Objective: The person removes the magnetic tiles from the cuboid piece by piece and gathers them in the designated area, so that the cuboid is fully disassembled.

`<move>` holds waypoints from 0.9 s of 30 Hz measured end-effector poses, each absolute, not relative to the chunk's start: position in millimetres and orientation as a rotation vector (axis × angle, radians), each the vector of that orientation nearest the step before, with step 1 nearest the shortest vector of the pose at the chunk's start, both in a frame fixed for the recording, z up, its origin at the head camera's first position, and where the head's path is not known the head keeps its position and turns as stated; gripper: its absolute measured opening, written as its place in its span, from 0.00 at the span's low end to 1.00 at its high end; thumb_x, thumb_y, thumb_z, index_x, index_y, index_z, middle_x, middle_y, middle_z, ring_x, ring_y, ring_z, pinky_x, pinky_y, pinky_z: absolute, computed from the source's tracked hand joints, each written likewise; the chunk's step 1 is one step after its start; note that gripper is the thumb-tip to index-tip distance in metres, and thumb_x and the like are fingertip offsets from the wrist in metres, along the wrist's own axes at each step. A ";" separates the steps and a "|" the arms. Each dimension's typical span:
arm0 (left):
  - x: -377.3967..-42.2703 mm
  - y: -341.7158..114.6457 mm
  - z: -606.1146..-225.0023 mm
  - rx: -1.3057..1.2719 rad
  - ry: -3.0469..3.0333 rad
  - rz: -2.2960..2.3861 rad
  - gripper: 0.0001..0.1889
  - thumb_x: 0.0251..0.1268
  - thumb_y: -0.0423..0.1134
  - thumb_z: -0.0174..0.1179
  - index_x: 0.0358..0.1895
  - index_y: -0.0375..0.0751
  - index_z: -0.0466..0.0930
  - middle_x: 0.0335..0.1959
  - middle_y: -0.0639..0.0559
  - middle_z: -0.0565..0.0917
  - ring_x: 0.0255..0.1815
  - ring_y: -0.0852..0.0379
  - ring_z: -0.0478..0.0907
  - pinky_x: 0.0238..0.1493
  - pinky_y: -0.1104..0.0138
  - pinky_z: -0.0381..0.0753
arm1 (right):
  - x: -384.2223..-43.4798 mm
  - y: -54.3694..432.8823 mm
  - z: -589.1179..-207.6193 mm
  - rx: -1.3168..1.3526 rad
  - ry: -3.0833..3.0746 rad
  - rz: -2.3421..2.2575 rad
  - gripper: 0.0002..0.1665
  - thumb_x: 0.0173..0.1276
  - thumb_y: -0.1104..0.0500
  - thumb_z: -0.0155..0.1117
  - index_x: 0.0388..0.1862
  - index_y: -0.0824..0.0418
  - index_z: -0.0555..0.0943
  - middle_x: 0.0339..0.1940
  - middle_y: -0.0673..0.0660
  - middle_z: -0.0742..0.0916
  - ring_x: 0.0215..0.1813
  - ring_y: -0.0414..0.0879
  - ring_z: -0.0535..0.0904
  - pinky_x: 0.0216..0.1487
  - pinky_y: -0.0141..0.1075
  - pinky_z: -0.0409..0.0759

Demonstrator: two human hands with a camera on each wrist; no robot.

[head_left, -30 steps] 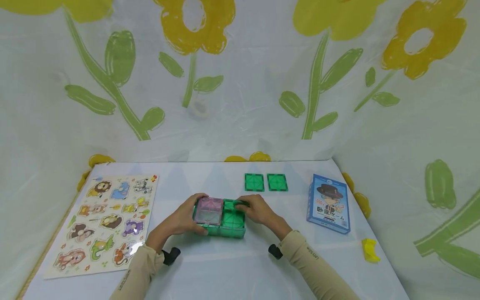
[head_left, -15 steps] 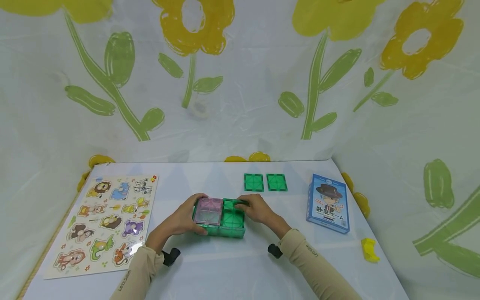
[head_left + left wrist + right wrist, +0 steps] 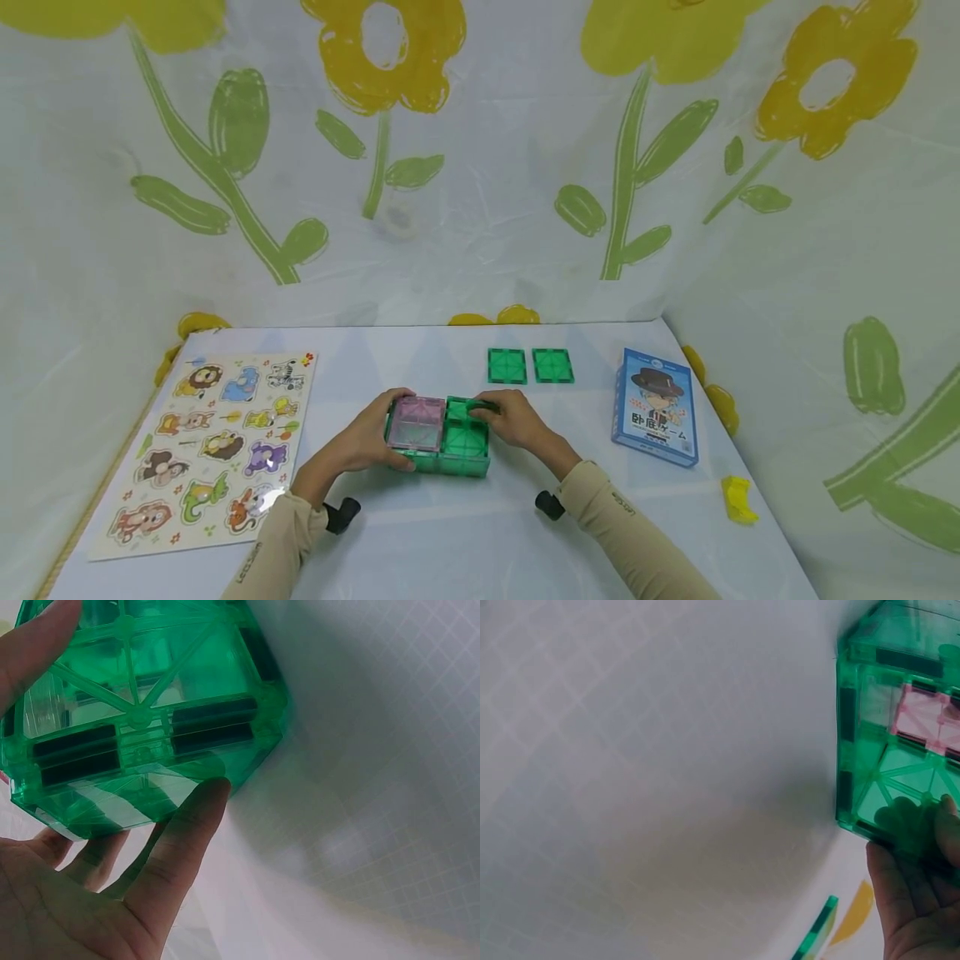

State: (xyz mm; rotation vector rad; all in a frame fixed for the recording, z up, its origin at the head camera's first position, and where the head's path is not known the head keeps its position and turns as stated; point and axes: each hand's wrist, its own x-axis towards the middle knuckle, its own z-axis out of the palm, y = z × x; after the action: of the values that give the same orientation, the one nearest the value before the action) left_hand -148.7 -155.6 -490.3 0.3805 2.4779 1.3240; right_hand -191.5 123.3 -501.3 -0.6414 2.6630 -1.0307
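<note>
A low box of translucent green magnetic tiles [image 3: 450, 464] stands on the table, with a pink-framed clear square tile [image 3: 417, 422] on its left half. My left hand [image 3: 372, 433] holds the box's left side, thumb at the front and fingers around the back. In the left wrist view, thumb and fingers span the green wall [image 3: 142, 720]. At the back right corner, my right hand [image 3: 517, 419] pinches the edge of a green tile. The right wrist view shows that hand [image 3: 922, 907] with its thumb before the green panel [image 3: 896, 776] and fingers behind it.
Behind the box lie two flat green square tiles [image 3: 507, 366]. An animal puzzle board [image 3: 197, 479] covers the table's left side. To the right are a blue card game box [image 3: 656, 408] and a small yellow piece [image 3: 739, 500]. Flowered cloth walls surround the table.
</note>
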 end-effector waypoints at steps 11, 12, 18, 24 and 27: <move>-148.2 -155.7 -491.0 0.385 2.481 1.322 0.58 0.33 0.38 0.85 0.73 0.39 0.58 0.68 0.37 0.70 0.69 0.37 0.67 0.71 0.36 0.64 | -196.6 126.6 -506.7 -0.474 2.672 -1.163 0.10 0.74 0.54 0.62 0.40 0.57 0.86 0.30 0.56 0.85 0.31 0.42 0.72 0.30 0.31 0.72; -148.3 -155.7 -491.0 0.382 2.479 1.326 0.58 0.33 0.38 0.85 0.73 0.39 0.58 0.68 0.37 0.70 0.70 0.37 0.67 0.71 0.36 0.64 | -197.0 126.9 -506.5 -0.470 2.665 -1.165 0.10 0.74 0.54 0.62 0.41 0.58 0.86 0.30 0.56 0.85 0.31 0.42 0.73 0.30 0.31 0.72; -147.9 -156.1 -491.1 0.376 2.483 1.326 0.58 0.33 0.38 0.85 0.73 0.40 0.58 0.69 0.37 0.70 0.70 0.36 0.67 0.70 0.36 0.64 | -199.0 126.5 -502.3 -0.472 2.695 -1.094 0.20 0.75 0.54 0.61 0.60 0.65 0.81 0.51 0.61 0.87 0.50 0.52 0.82 0.48 0.45 0.83; -147.5 -156.3 -492.1 0.379 2.484 1.323 0.59 0.33 0.38 0.85 0.74 0.40 0.58 0.70 0.36 0.69 0.70 0.36 0.66 0.70 0.36 0.65 | -202.8 122.1 -500.9 -0.402 2.726 -1.033 0.27 0.76 0.57 0.59 0.70 0.65 0.71 0.62 0.65 0.83 0.59 0.54 0.81 0.57 0.50 0.82; -147.8 -156.5 -492.7 0.377 2.479 1.328 0.59 0.33 0.38 0.85 0.74 0.41 0.58 0.70 0.37 0.69 0.71 0.35 0.66 0.70 0.35 0.64 | -203.8 120.2 -498.9 -0.398 2.741 -1.018 0.25 0.76 0.58 0.58 0.69 0.65 0.72 0.60 0.64 0.84 0.55 0.51 0.81 0.54 0.47 0.83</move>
State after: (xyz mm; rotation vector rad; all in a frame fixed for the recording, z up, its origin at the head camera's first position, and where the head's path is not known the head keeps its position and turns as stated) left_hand -147.8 -156.5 -492.7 0.3766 2.4786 1.3281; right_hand -203.8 120.2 -498.9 -0.3981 2.7412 -1.0176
